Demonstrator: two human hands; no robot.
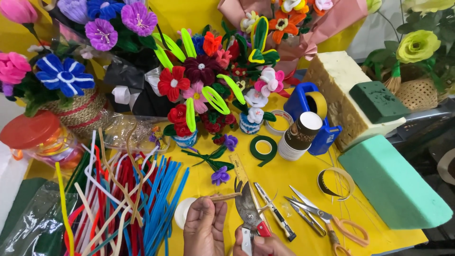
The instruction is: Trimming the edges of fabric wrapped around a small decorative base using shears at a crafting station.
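My left hand [204, 228] pinches a short tan pipe cleaner [226, 196] that sticks out to the right. Beside it my right hand [264, 245], at the bottom edge, grips a pair of pruning shears [247, 211] with red and white handles. The shears' dark blades point up, close to the tan stem's tip. Both hands hover over a yellow table [289, 180]. A white tape roll [182, 212] lies just left of my left hand.
A heap of coloured pipe cleaners [128, 199] lies at left. Pipe-cleaner flower pots [204, 90] stand behind. Scissors [327, 219], a utility knife [275, 211], green tape [263, 148], stacked paper cups [299, 135], a blue tape dispenser [313, 111] and green foam blocks [393, 182] sit at right.
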